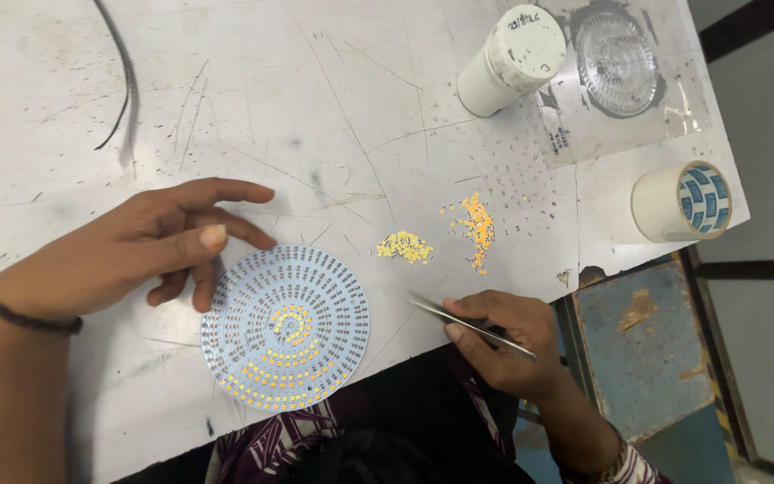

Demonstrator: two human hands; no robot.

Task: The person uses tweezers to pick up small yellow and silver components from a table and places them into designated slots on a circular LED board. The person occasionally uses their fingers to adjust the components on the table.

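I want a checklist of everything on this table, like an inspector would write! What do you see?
Surface: white table, scratched and smudged.
Job's things: round circuit board partly filled with small yellow chips; two loose piles of yellow chips beside it; metal tweezers.
Clutter: white canister, tape roll, clear round lens in a plastic bag, tiny specks scattered nearby.
Grippers: left hand rests at the board's edge, fingers loose; right hand holds the tweezers.
Cables: one dark wire at the far left.
Surroundings: worn blue stool, grey floor.

Electronics workshop: scratched workbench (round LED board, loose components).
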